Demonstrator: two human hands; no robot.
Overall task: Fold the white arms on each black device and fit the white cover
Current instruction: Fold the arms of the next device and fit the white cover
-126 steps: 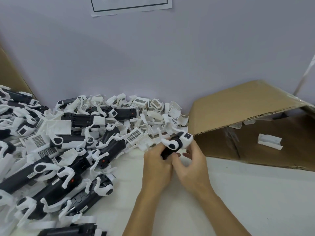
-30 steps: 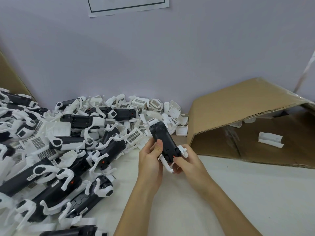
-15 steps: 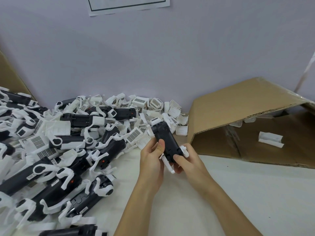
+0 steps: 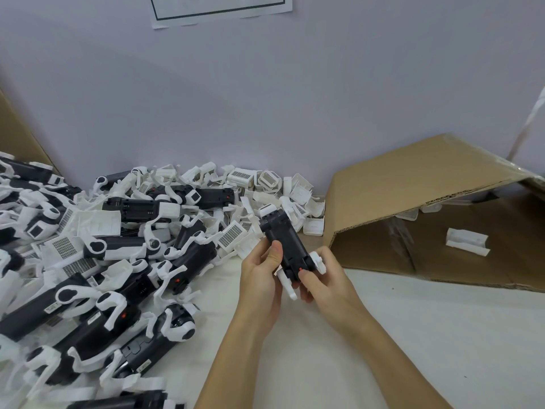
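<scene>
A black device [image 4: 282, 239] with white arms is held above the white table, long axis pointing away from me and slightly left. My left hand [image 4: 261, 274] grips its left side, thumb on top of the body. My right hand [image 4: 323, 276] holds the near end, thumb pressing by a small red spot. One white arm [image 4: 287, 283] sticks out below the near end between my hands; another [image 4: 319, 260] shows at the right. A white piece caps the far end [image 4: 267, 210].
A large pile of black devices with white arms [image 4: 97, 270] fills the left side. Loose white covers [image 4: 283, 199] lie against the wall. An open cardboard box [image 4: 413, 202] lies on its side at right, a white part [image 4: 467, 241] inside it.
Over four seconds the device was turned from end-on to lengthwise, dark flat side up. In the last second it barely moved; my left thumb slid slightly along the body.
</scene>
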